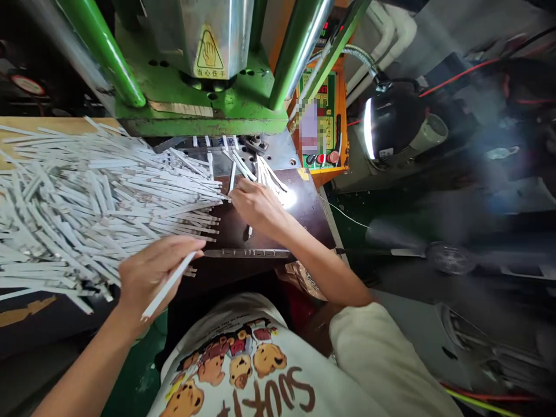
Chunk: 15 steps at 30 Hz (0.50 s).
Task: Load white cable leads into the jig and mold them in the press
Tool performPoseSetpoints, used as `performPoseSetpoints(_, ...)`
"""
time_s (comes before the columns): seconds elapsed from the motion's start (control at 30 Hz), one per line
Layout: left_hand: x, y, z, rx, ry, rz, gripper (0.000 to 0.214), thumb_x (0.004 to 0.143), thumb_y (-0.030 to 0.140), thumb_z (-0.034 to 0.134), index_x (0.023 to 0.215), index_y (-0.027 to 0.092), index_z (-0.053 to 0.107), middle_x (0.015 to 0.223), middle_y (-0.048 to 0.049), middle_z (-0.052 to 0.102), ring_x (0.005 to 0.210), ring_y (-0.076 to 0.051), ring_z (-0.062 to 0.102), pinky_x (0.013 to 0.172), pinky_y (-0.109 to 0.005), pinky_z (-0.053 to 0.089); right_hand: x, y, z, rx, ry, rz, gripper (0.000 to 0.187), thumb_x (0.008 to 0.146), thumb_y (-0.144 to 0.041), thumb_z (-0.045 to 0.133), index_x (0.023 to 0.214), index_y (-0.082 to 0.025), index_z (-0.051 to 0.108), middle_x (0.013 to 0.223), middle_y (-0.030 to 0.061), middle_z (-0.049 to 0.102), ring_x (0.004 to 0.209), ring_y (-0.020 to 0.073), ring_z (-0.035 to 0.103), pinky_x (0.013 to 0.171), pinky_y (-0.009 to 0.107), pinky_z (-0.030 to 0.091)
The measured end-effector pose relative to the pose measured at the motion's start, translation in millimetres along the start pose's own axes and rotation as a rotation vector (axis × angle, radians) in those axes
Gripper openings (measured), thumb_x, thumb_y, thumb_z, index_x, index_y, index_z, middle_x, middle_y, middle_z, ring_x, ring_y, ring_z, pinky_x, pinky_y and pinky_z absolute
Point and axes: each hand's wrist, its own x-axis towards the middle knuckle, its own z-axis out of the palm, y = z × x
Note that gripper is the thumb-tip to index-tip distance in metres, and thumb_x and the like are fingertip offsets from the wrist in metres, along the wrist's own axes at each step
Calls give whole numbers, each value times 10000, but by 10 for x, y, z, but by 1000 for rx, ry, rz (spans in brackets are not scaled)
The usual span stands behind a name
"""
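Observation:
My left hand (152,269), at the near edge of the bench, is closed on a white flat strip (168,286) that slants down across the fingers. A large heap of similar white strips (108,197) lies just beyond and to the left of it. My right hand (256,207) is at the front of the press bed (278,153), fingers pinched together and pointing left. Its fingertips are beside a few loose strips (243,165); what they grip is hidden. A small bunch of strips (271,176) lies behind that hand.
A green press (204,110) with a hand-warning sticker (209,51) stands over the bed. An orange control box (341,133) with buttons is at its right, near a lit lamp (371,127). A slotted metal bar (249,253) runs along the bench's front edge.

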Motion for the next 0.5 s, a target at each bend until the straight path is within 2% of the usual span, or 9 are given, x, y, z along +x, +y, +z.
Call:
performPoseSetpoints(0.13,-147,101,309,-33,-114,69,273,862,41,649,1103,169,638,1012,-49,726,941,-165,675,884,-312,530,-795,-42,17,369,196,142,117,958,-218,577,895,-191,672,882,15,723,801,141,666,748,246,489)
performPoseSetpoints(0.23,-134,137,540,-26,-167,44,244,873,40,625,1069,185,619,1032,-41,715,941,-176,665,888,-334,519,-1197,-159,129,475,317,191,80,938,-205,617,893,-204,683,902,11,757,829,134,704,791,240,537)
performPoseSetpoints(0.37,-70,177,688,29,-181,81,153,897,94,623,1017,188,608,984,-29,719,869,-174,668,819,-324,508,-1347,-296,285,400,405,160,75,936,-174,609,947,-188,683,961,60,755,921,159,700,853,281,560)
performPoseSetpoints(0.5,-54,210,641,131,-228,150,153,902,100,608,1047,150,604,1010,-62,720,904,-206,677,836,-354,505,-1319,-311,349,322,434,23,114,929,-130,591,1009,-169,662,981,90,734,920,177,680,820,315,562)
